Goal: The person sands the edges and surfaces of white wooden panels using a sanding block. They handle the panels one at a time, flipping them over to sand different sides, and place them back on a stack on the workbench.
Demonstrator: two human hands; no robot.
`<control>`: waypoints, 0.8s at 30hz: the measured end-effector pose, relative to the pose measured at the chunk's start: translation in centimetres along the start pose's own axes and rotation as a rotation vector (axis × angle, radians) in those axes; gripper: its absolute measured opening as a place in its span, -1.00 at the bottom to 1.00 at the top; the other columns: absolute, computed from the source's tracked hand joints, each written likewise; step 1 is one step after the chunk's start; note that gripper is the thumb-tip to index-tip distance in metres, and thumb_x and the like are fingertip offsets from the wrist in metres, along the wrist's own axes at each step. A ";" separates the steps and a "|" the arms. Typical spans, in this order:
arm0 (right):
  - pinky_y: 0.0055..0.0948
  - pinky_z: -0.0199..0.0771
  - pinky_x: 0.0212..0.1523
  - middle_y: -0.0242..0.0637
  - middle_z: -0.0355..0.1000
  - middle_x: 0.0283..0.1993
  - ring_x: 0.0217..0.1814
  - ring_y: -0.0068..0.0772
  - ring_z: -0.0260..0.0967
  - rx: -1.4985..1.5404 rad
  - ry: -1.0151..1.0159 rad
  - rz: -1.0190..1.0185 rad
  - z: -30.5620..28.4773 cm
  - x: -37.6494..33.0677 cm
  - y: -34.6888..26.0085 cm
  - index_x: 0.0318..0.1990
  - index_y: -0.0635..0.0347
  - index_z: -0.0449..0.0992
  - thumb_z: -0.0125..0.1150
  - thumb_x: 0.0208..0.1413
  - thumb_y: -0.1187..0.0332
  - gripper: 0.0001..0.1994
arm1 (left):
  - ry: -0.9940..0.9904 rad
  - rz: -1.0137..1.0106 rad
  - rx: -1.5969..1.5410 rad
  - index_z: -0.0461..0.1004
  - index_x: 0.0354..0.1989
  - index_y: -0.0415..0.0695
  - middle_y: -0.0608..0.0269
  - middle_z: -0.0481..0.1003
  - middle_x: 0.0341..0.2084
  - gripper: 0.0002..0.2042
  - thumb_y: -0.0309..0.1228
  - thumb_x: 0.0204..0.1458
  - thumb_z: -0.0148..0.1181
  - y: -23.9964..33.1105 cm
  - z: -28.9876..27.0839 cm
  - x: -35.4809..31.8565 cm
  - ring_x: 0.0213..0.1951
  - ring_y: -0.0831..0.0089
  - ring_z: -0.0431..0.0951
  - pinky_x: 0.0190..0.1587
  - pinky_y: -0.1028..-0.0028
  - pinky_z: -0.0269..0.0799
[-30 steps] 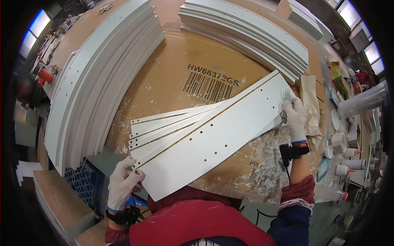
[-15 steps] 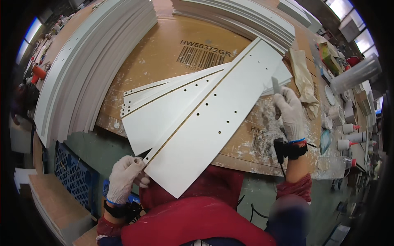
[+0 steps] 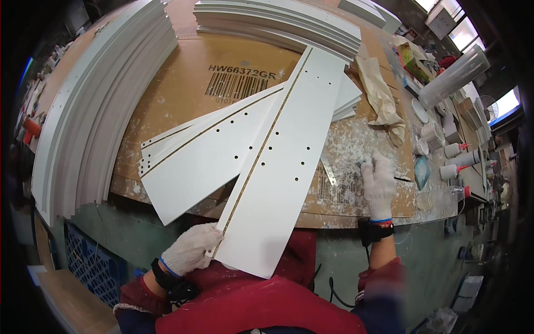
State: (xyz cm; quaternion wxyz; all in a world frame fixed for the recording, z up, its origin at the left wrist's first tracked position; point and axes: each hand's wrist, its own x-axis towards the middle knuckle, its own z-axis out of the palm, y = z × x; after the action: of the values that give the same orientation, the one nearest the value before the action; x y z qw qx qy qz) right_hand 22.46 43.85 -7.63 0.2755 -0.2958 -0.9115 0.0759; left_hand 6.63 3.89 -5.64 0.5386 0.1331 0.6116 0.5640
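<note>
A long white board [image 3: 278, 167] with a brown-edged groove and several drilled holes lies slanted across other grooved white boards [image 3: 206, 139]. Its near end overhangs the table edge. There my left hand [image 3: 194, 247], in a white knit glove, pinches its lower left corner. On the paint-spattered cardboard to the right, my gloved right hand [image 3: 379, 181] is closed around a thin tool. The tool's dark end [image 3: 405, 179] sticks out on the right; the glove hides most of it. Between board and hand lies a narrow metal strip [image 3: 328, 170] with small holes.
Tall stacks of white boards stand at the left [image 3: 105, 100] and far side [image 3: 278, 25]. A crumpled cream cloth [image 3: 381, 100], a clear tube [image 3: 453, 78] and white bottles with red tips [image 3: 455, 149] sit along the right. A blue plastic crate [image 3: 94, 261] is below left.
The flat metal piece has left my right hand; a holed strip now lies beside the board. My right hand is lower, at the thin tool. The board sits steeper, still in my left hand.
</note>
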 end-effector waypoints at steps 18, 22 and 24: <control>-0.55 0.39 -0.31 -0.26 0.37 -0.10 -0.29 -0.55 0.34 0.926 -0.093 0.572 -11.2 -10.7 -2.9 -0.03 0.30 0.44 0.11 0.00 0.67 -0.67 | -0.363 -0.242 -0.124 0.42 -0.12 -0.23 0.41 0.41 -0.37 -0.73 -0.32 0.10 0.11 5.0 7.5 8.8 -0.33 0.69 0.34 -0.32 0.62 0.29; -0.55 0.33 -0.23 -0.33 0.36 -0.17 -0.27 -0.57 0.28 0.610 -0.066 0.377 -13.1 -15.5 -6.5 -0.11 0.27 0.48 0.19 -0.07 0.67 -0.69 | -0.377 -0.191 -0.185 0.37 -0.23 -0.16 0.47 0.33 -0.53 -0.78 -0.31 0.04 0.16 4.7 9.8 9.4 -0.63 0.80 0.22 -0.69 0.74 0.09; -0.55 0.32 -0.22 -0.30 0.36 -0.17 -0.26 -0.55 0.28 0.695 0.017 0.507 -12.7 -16.6 -8.4 -0.10 0.28 0.47 0.18 -0.07 0.68 -0.68 | -0.368 -0.189 -0.192 0.37 -0.25 -0.16 0.47 0.33 -0.54 -0.79 -0.32 0.03 0.17 4.2 10.0 9.8 -0.63 0.80 0.22 -0.68 0.74 0.10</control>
State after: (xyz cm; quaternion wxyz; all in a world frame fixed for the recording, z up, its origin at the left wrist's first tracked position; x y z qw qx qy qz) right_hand 36.39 27.04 -2.02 0.3387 -0.4008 -0.7280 0.4412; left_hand 9.09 18.27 -4.92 0.7017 0.1243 0.4563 0.5329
